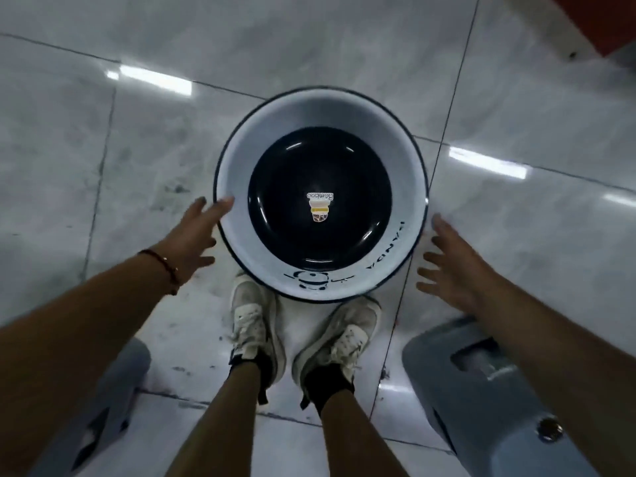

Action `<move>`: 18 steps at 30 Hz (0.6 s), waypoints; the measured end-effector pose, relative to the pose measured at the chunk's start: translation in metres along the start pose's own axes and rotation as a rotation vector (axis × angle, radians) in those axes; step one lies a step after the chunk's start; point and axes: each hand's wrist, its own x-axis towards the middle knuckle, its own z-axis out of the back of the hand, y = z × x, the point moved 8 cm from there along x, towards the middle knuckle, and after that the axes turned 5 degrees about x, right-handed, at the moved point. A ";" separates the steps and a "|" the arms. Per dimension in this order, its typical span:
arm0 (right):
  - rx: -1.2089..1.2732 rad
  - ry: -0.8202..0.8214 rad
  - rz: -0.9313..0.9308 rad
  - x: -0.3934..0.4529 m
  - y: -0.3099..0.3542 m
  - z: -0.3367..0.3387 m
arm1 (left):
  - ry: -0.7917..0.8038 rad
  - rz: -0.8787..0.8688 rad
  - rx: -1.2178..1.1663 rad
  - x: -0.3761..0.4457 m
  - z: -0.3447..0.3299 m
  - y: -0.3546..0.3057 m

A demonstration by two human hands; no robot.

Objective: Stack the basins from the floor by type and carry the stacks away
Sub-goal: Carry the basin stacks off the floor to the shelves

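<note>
A round white basin (406, 187) with a dark rim and a black bottom stands on the tiled floor just in front of my shoes. A small label sits in the middle of its bottom, and dark lettering runs along its near inner wall. My left hand (198, 235) reaches to the basin's left side with fingers spread, its fingertips touching the rim. To the right of the basin my right hand (451, 266) is spread wide, a short gap away from the rim. Neither hand holds anything.
Glossy grey marble floor tiles (103, 149) surround the basin. My two white sneakers (296, 335) stand right against its near edge. A grey plastic object (481, 383) lies at lower right, another grey shape (113, 390) at lower left. Something red (605, 18) fills the top right corner.
</note>
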 end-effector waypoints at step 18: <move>0.363 0.053 0.126 -0.025 0.057 -0.024 | 0.233 0.078 -0.341 -0.024 -0.025 -0.069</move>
